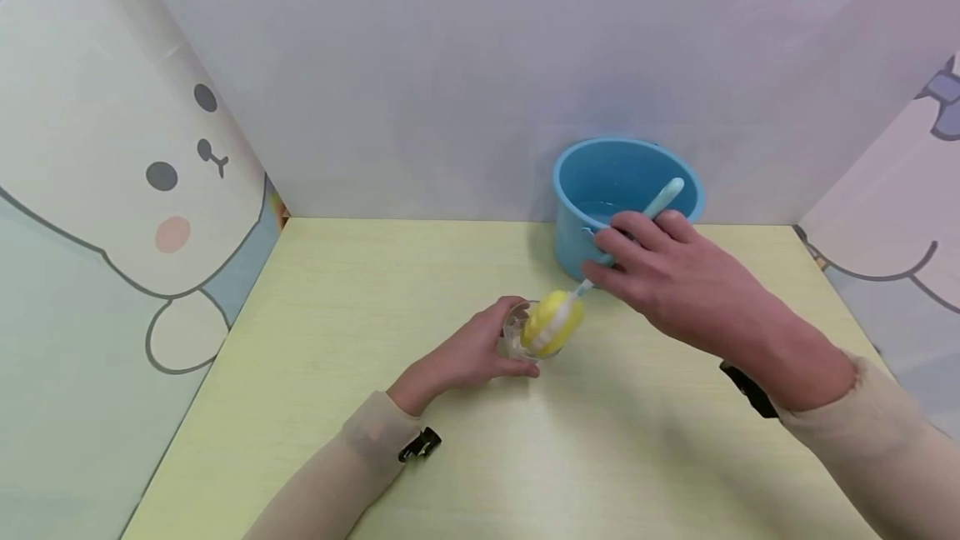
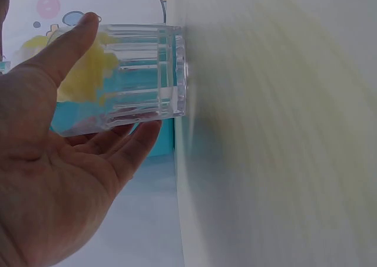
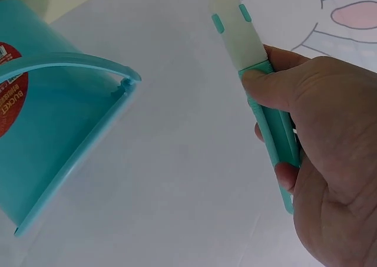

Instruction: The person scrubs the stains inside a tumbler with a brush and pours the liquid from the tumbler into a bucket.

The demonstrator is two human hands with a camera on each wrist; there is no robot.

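A clear glass (image 2: 138, 72) with ribbed sides stands upright on the table. My left hand (image 1: 480, 347) holds it, thumb on one side and fingers on the other. The yellow and white sponge head (image 1: 553, 323) of a bottle brush is in the mouth of the glass, partly inside; the left wrist view shows it through the wall. My right hand (image 1: 675, 277) grips the brush by its teal and white handle (image 3: 268, 114), with the thumb pressed along it. The handle slants up and to the right, its end (image 1: 670, 190) sticking out above the fingers.
Behind the right hand, a blue bucket (image 1: 577, 232) stands at the table's back edge, with what looks like water inside. Its handle (image 3: 70, 59) and a red label show in the right wrist view. Pale walls with cartoon animals enclose the yellowish table (image 1: 360, 290).
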